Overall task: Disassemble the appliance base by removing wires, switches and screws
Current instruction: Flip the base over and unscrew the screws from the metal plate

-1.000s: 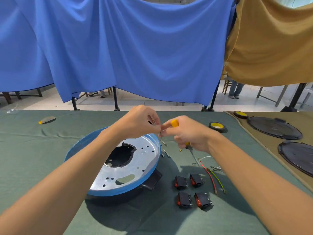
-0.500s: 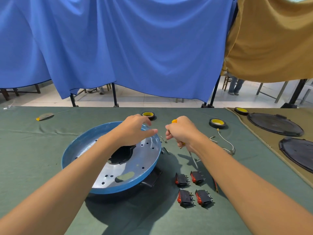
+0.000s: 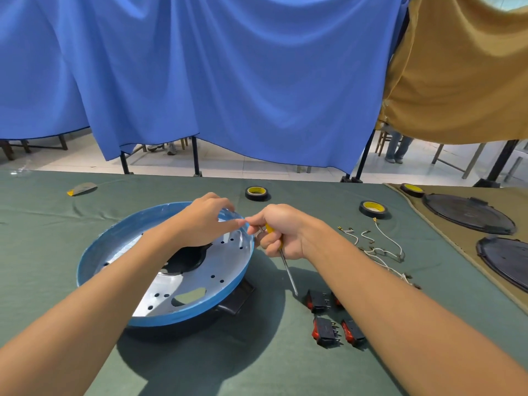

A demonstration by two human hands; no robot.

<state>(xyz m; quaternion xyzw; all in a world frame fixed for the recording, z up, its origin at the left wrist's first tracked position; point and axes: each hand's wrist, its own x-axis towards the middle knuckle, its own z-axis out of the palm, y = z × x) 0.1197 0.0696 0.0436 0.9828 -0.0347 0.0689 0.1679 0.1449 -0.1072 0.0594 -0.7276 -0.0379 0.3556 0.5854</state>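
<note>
Green-clothed desk [image 3: 43,241], blue curtain [image 3: 228,81] beyond the blue-rimmed round metal base [image 3: 225,264]; my right hand [image 3: 285,232] grips a yellow-handled screwdriver [image 3: 288,274], tip toward me; left hand [image 3: 205,221], I cannot tell

A round appliance base [image 3: 228,261] with a blue rim and a silvery plate inside sat left of the middle of the green-covered surface. The plate was pierced with small holes and had a dark opening at its centre. A black block stuck out beneath its near right side.

Just right of the base, a slim screwdriver with a yellow handle [image 3: 288,274] was gripped in the right hand [image 3: 283,235], shaft slanting down toward the near edge. A small silvery piece [image 3: 260,230], too small to identify, showed at that hand's fingertips.

Four black rocker switches with red buttons [image 3: 325,330] lay loose toward the near edge, one partly hidden. Thin white wires with metal terminals [image 3: 383,250] sprawled toward the right edge.
</note>
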